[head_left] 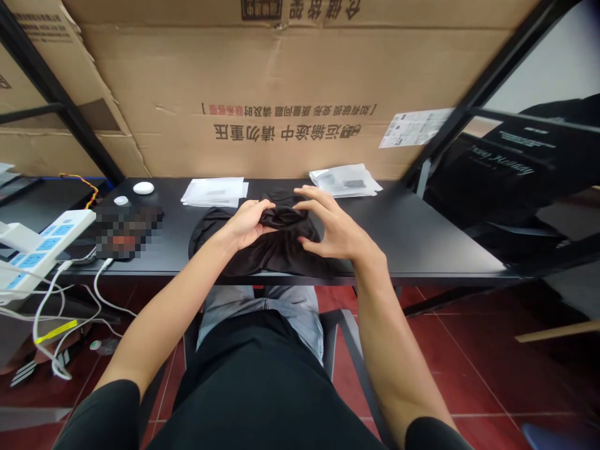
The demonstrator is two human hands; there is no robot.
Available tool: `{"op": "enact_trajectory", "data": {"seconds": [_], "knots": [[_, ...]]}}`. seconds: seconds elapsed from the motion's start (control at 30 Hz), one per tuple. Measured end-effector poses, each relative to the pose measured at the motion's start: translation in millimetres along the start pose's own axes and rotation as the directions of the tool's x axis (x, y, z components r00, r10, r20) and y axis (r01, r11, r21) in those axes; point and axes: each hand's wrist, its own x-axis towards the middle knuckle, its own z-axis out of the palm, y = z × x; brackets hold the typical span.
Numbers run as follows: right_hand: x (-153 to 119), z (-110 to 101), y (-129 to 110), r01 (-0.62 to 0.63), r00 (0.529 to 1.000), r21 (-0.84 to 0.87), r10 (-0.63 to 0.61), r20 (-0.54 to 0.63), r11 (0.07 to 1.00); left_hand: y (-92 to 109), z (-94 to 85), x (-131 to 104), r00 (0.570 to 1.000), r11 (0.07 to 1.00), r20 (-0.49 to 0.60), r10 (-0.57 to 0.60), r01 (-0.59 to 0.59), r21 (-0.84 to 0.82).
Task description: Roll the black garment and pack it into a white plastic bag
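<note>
A black piece of cloth lies bunched on the dark table, its lower edge reaching the table's front edge. My left hand is closed on a gathered upper fold of it, thumb on top and fingers beneath. On the other side of the same fold, my right hand has its fingers spread and curved. Its fingertips are at or close to the cloth; whether they touch it I cannot tell. What kind of garment or cover the cloth is does not show.
Behind the cloth lie a left stack of white papers and a right stack. Cardboard stands along the back. At left are a white power strip with cables, a blurred-out phone-like object and a white oval case.
</note>
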Motion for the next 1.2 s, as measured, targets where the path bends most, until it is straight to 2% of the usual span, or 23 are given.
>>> {"op": "enact_trajectory", "data": {"seconds": [0.07, 0.17, 0.23, 0.27, 0.3, 0.33, 0.37, 0.4, 0.43, 0.5, 0.57, 0.63, 0.73, 0.83, 0.93, 1.03, 1.13, 1.2], "knots": [[5.7, 6.7, -6.5, 0.008, 1.000, -0.033, -0.008, -0.005, 0.999, 2.4, 1.9, -4.8, 1.000, 0.999, 0.018, -0.021, 0.022, -0.028], [10.4, 17.9, -10.3, -0.001, 0.999, -0.049, 0.000, -0.034, 0.999, 5.1, -2.0, -11.0, 0.990, 0.998, 0.133, -0.048, 0.042, 0.048], [8.6, 21.4, -7.2, -0.008, 0.999, -0.047, 0.006, -0.045, 0.999, 12.2, -18.6, -9.7, 0.988, 0.975, 0.150, -0.025, -0.009, 0.220], [6.4, 21.6, -4.5, -0.012, 0.999, -0.046, 0.010, -0.051, 0.999, 18.3, -32.6, -6.6, 0.992, 0.930, 0.127, 0.018, -0.063, 0.361], [3.9, 21.0, -1.6, -0.020, 0.998, -0.044, 0.017, -0.063, 0.999, 26.1, -49.9, -2.0, 0.992, 0.831, 0.064, 0.113, -0.129, 0.541], [1.3, 20.0, 1.3, -0.032, 0.997, -0.043, 0.028, -0.079, 0.999, 35.1, -69.5, 3.7, 0.968, 0.635, 0.018, 0.252, -0.179, 0.751], [-1.0, 18.7, 3.7, -0.047, 0.995, -0.041, 0.043, -0.095, 0.998, 44.6, -90.4, 10.0, 0.934, 0.357, 0.030, 0.357, -0.166, 0.919], [-2.8, 17.7, 5.4, -0.064, 0.992, -0.038, 0.059, -0.109, 0.997, 53.9, -110.9, 16.3, 0.907, 0.078, 0.052, 0.418, -0.093, 0.993], [-4.0, 16.9, 6.5, -0.082, 0.990, -0.034, 0.077, -0.122, 0.996, 62.1, -129.8, 22.1, 0.897, -0.009, 0.041, 0.440, -0.042, 0.999], [-4.6, 16.6, 6.8, -0.108, 0.986, -0.025, 0.104, -0.132, 0.994, 73.1, -159.0, 30.8, 0.901, -0.110, 0.046, 0.431, 0.003, 0.994], [-4.1, 17.4, 5.9, -0.112, 0.986, -0.020, 0.109, -0.129, 0.993, 75.9, -175.0, 35.5, 0.918, -0.154, 0.043, 0.395, 0.020, 0.988], [-3.8, 18.2, 5.2, -0.101, 0.987, -0.018, 0.098, -0.128, 0.995, 72.8, -180.2, 37.0, 0.927, -0.201, 0.033, 0.374, 0.047, 0.978], [-4.7, 17.9, 5.7, -0.093, 0.988, -0.012, 0.091, -0.128, 0.996, 67.0, -176.3, 35.5, 0.918, -0.242, 0.013, 0.397, 0.091, 0.966], [-5.9, 15.4, 6.8, -0.113, 0.983, -0.001, 0.111, -0.143, 0.994, 67.4, -161.7, 28.4, 0.894, -0.273, 0.051, 0.445, 0.082, 0.958], [-6.5, 11.0, 6.3, -0.145, 0.969, 0.002, 0.143, -0.202, 0.989, 68.3, -132.0, 10.3, 0.874, -0.323, 0.156, 0.461, 0.001, 0.946], [-7.1, 4.6, 3.0, -0.202, 0.925, -0.007, 0.188, -0.329, 0.979, 57.2, -90.7, -19.2, 0.853, -0.393, 0.286, 0.437, -0.105, 0.914], [-7.8, -3.2, -3.6, -0.204, 0.863, 0.008, 0.184, -0.471, 0.979, 32.3, -55.6, -47.8, 0.890, -0.394, 0.327, 0.319, -0.189, 0.899], [-8.0, -7.8, -9.7, -0.172, 0.843, 0.029, 0.162, -0.514, 0.985, 13.9, -43.6, -58.4, 0.909, -0.356, 0.335, 0.248, -0.236, 0.904]]}}
